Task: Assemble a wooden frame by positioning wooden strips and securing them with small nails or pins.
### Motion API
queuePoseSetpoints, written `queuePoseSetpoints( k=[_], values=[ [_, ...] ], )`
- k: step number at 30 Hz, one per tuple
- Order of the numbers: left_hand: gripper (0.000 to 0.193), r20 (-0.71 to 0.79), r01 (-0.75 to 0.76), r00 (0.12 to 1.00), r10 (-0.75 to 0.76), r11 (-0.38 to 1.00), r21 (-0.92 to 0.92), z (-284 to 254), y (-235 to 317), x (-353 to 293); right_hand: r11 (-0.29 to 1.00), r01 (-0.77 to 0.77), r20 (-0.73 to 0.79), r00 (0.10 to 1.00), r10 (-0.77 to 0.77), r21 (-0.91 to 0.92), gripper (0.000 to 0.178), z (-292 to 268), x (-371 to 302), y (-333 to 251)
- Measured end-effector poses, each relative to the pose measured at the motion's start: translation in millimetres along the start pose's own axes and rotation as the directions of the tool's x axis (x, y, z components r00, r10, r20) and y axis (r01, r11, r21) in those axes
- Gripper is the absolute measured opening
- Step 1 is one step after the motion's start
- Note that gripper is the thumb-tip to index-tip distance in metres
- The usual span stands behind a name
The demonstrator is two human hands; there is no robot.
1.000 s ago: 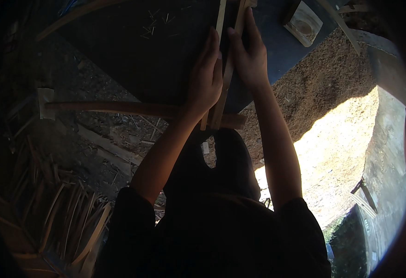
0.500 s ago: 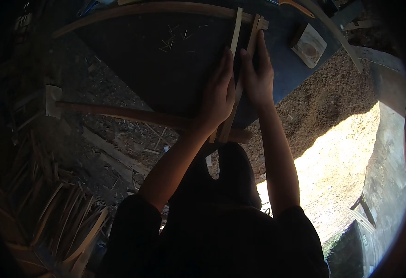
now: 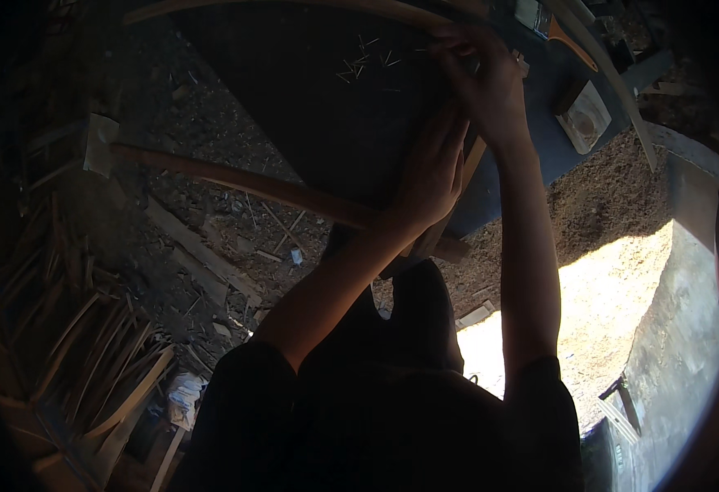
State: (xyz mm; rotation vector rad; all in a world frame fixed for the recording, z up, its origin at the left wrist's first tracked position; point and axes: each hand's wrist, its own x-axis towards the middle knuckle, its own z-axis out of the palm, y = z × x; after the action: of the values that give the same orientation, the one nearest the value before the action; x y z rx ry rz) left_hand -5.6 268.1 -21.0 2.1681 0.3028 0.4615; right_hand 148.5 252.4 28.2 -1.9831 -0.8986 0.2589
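Note:
My left hand (image 3: 435, 179) lies with straight fingers along a narrow wooden strip (image 3: 473, 160), which is mostly covered by both hands. Just beyond it, my right hand (image 3: 495, 86) reaches over the strip's far end. Its thumb and fingertips are drawn together; whatever they pinch is too small and dark to make out. Several thin nails (image 3: 358, 67) lie scattered on the dark tabletop (image 3: 318, 98), left of my right fingertips. A long curved wooden piece (image 3: 318, 3) runs along the far edge of the table.
A brush with an orange handle (image 3: 574, 46) and a square wood block (image 3: 587, 121) lie at the right. A curved lath (image 3: 628, 90) passes beyond them. A wooden bar (image 3: 253, 184) crosses at the left. Curved wood strips (image 3: 105, 361) are stacked at lower left; shavings cover the ground.
My right hand has left the strip's side and moved up, its fingers now curled together at the far end. My left hand still lies along the strip. The whole view has shifted slightly.

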Motion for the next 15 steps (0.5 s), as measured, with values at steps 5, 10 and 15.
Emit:
queuePoseSetpoints(
  k=[5, 10, 15],
  values=[
    [0.055, -0.034, -0.007, 0.999, 0.007, 1.000, 0.006, 3, -4, -4, 0.991, 0.116, 0.235, 0.967, -0.096, -0.074, 0.021, 41, 26, 18],
    [0.061, -0.096, -0.032, 0.995, 0.034, 0.999, 0.020, 2, -4, -4, 0.994, 0.073, 0.282, 0.958, -0.049, -0.077, 0.020, 42, 32, 23],
    [0.067, -0.091, -0.016, 0.996, 0.014, 1.000, -0.021, 2, -4, -3, 0.984, 0.131, 0.337, 0.938, -0.082, -0.124, 0.016, 31, 32, 13]
  ],
)
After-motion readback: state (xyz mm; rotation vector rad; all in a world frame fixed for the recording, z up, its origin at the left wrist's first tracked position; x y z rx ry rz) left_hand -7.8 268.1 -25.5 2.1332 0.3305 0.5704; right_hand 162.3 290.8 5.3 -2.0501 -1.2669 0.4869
